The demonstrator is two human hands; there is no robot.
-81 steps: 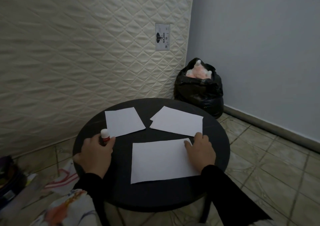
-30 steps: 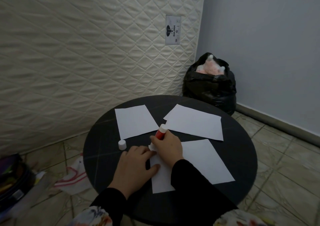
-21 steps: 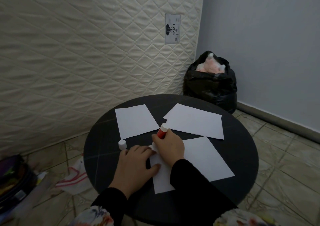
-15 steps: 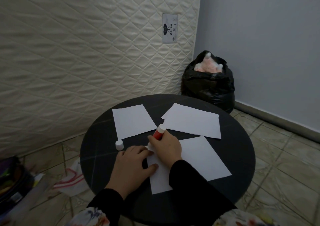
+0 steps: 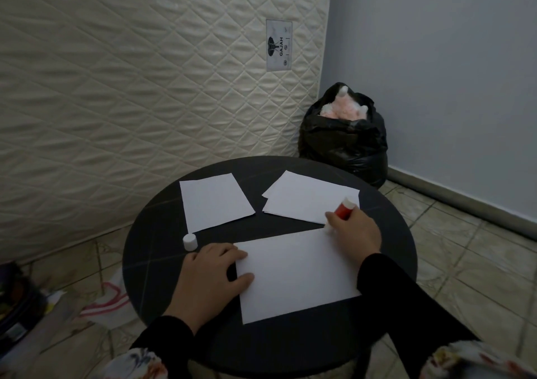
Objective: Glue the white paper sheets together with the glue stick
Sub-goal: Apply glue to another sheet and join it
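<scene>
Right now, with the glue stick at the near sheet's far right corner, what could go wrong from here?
1. The glue stick in the right hand works at the very corner of the near sheet, so it may smear glue onto the black table.
2. Only the left hand pins the sheet, at its left edge; the right side could shift or buckle.
3. The cap stands loose near the left hand and could get knocked away.

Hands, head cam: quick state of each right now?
Left hand: open, pressing flat on the near paper sheet, holding nothing.
Right hand: closed around the glue stick at the sheet's far right corner.
</scene>
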